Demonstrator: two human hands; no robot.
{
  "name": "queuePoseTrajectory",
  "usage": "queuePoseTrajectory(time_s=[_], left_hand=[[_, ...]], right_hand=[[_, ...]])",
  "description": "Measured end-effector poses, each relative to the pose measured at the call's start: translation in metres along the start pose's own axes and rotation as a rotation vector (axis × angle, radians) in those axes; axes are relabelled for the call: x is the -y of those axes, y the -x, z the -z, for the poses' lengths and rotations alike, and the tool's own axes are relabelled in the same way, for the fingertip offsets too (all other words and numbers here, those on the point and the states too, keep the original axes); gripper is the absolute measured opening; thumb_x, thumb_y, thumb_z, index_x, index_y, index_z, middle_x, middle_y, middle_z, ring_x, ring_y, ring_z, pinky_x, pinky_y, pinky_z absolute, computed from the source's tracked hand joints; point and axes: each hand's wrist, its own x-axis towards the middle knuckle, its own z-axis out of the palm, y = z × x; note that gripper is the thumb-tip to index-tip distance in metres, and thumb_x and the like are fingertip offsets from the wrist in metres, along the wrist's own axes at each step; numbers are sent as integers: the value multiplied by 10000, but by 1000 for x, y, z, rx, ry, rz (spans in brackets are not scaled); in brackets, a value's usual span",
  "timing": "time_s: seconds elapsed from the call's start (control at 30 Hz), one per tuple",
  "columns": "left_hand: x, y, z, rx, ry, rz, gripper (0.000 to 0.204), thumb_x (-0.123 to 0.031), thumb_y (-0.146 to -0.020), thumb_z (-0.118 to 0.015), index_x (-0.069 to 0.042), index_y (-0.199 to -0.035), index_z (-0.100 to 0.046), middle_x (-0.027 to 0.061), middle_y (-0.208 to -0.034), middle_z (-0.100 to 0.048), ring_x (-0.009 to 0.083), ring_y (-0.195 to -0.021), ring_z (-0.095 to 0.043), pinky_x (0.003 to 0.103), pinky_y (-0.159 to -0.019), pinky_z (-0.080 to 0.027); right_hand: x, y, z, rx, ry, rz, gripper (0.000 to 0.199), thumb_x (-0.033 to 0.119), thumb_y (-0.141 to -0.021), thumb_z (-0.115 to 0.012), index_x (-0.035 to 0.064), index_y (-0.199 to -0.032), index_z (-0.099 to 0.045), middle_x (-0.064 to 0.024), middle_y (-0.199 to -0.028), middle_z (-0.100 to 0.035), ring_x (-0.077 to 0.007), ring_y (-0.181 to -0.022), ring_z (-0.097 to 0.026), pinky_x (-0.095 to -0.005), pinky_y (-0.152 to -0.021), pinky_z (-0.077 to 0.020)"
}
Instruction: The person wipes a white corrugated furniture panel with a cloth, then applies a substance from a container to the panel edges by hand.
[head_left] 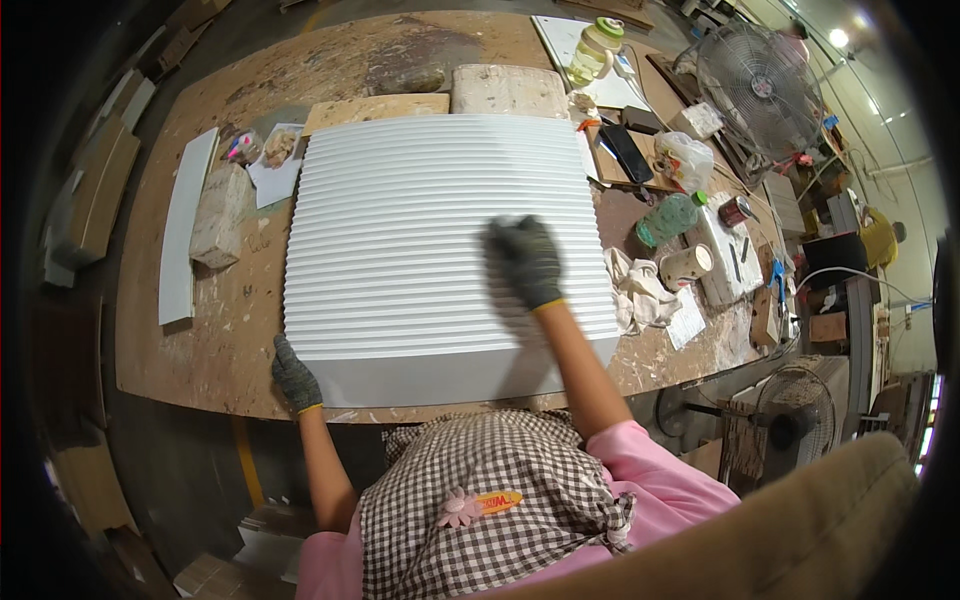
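Right hand [524, 260], in a dark grey glove, lay palm down on the white ribbed panel [440, 230], toward the right side of its ridged face; the hand was blurred, and its fingers seemed spread flat rather than closed on anything. Left hand [294, 376], gloved alike, rested against the near left corner of the panel, at the edge where the ridged face met the smooth front band; whether its fingers curled under that edge could not be told. The panel lay flat on a worn wooden workbench [235, 330], its ridges running from left to right, and covered most of the middle of the bench top.

To the left of the panel stood a pale block [218, 214], and beyond it lay a long white strip [183, 228], both apart from the panel. Behind the far edge lay a flat wooden board [375, 109] and a stone-coloured slab [508, 90]. To the right, a crumpled cloth [640, 290] lay just beside the panel's right edge, with a green bottle [668, 219] on its side and a paper cup [688, 265] near it. A dark phone [627, 152] and a clear plastic bag [686, 158] lay farther back, and a table fan [758, 88] stood at the far right corner. A checked apron [480, 500] over pink sleeves filled the lower edge.
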Motion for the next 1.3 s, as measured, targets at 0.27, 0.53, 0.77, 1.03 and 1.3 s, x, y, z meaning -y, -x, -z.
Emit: queuePoseTrajectory(time_s=[0.27,0.53,0.77,1.03,1.3], left_hand=[[31,-11,3,-28,-52,-49,676,-533,-1039,-458,91,-1144,-693,195,-1041,-737,281,-932,-678,385,-866,-514],[60,-18,8,-30,-146,-165,634,-484,-1056,-456,95,-1211,-664,187,-1122,-720,277,-996,-666,367,-919,-505],[46,-18,3,57,126,100,618,-452,-1049,-468,103,-1267,-631,201,-1205,-693,281,-1086,-645,373,-977,-481],[79,-21,11,-25,1,-91,568,-400,-1066,-455,87,-1325,-592,220,-1246,-671,305,-1125,-639,381,-980,-496],[119,-31,21,-13,-417,-409,408,-206,-1094,-392,-32,-1447,-501,249,-1287,-630,365,-1142,-639,424,-980,-527]], right_hand=[[-61,-6,23,-129,-132,-111,109,204,-863,-785,120,-934,-782,-121,-802,-621,-274,-755,-587,-401,-736,-512],[-100,-14,69,-262,418,-196,162,246,-844,-713,123,-937,-763,-176,-862,-651,-383,-891,-631,-485,-793,-498],[-136,1,86,-198,78,-337,320,284,-811,-806,90,-1054,-731,-190,-991,-672,-373,-938,-633,-467,-880,-506],[-42,-37,3,-53,166,125,219,282,-897,-677,171,-1079,-729,-195,-855,-608,-381,-828,-595,-510,-730,-489],[-130,-43,78,-80,-15,-562,298,288,-916,-700,113,-1154,-740,-209,-884,-672,-362,-781,-646,-465,-745,-519]])
